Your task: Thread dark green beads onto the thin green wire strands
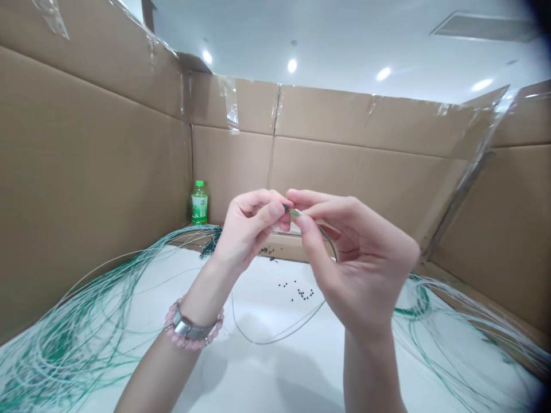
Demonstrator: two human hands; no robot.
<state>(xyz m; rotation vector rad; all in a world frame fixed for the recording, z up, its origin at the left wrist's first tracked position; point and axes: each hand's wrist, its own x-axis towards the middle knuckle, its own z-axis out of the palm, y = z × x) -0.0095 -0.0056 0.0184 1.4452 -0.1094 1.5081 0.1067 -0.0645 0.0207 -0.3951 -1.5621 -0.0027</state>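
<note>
1. Green plastic-coated wire (295, 212) runs through the person's fingers, held up in the air above the back half of the white tabletop (258, 373). Its short green end pokes out between the two hands, and a long thin length drops from them in a loose loop (275, 339) that reaches the tabletop.
2. The left hand (247, 229) holds a narrow pinch, with the thumb and bent fingers closed on the wire near its green end.
3. The right hand (361, 258) makes a similar tight pinch just beside it, its thumb and forefinger closed on the wire. The fingertips of the two hands nearly touch.
4. A pink beaded bracelet (191, 328) with a silver metal band circles the left wrist.
5. Small black beads (299, 292) lie scattered on the tabletop below the hands, with more (267, 251) near its back edge.
6. A tangled bundle of green and white strands (77, 327) spreads over the left edge, with a dark tuft (210, 244) towards the back. A second bundle (451, 338) covers the right edge.
7. A green-labelled plastic bottle (199, 203) stands upright at the back-left corner, against a taped cardboard wall (228, 172).
</note>
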